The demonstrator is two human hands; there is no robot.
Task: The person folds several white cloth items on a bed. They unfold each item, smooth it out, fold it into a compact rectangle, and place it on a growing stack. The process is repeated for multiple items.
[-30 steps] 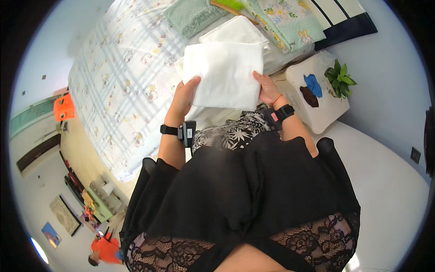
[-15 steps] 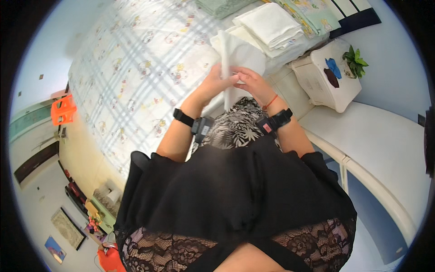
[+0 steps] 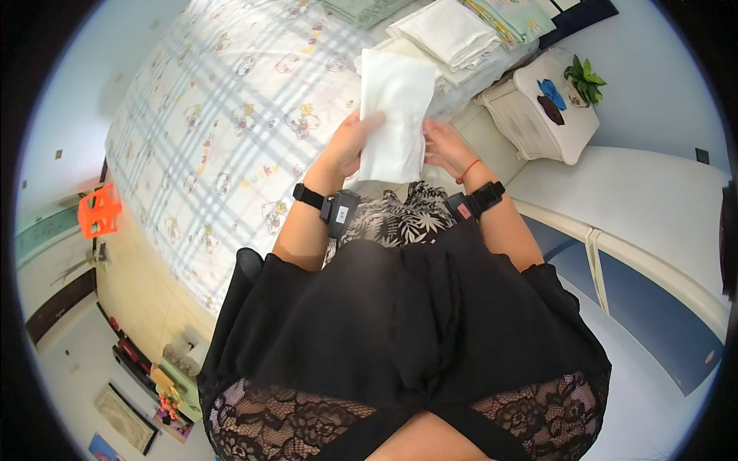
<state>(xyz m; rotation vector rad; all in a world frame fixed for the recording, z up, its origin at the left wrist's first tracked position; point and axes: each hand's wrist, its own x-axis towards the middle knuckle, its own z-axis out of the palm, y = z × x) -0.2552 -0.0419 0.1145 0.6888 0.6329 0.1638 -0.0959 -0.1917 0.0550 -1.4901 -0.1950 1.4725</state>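
A white folded cloth (image 3: 396, 107) is held upright in front of me, over the edge of a bed. My left hand (image 3: 350, 146) grips its left lower edge with the fingers laid across the cloth. My right hand (image 3: 446, 147) holds the lower right edge from behind, partly hidden by the cloth. Both wrists wear black bands. Behind the cloth lies a stack of folded white cloths (image 3: 453, 34) on the bed.
The bed (image 3: 223, 146) carries a checked sheet with a bear pattern. A white bedside cabinet (image 3: 542, 115) with a small green plant (image 3: 584, 77) stands at the right. A white and blue cupboard (image 3: 646, 253) runs along the right. An orange object (image 3: 98, 211) hangs at the left.
The wide white cloth has been folded narrower and now stands as a tall strip. My hands have come closer together at its lower edge.
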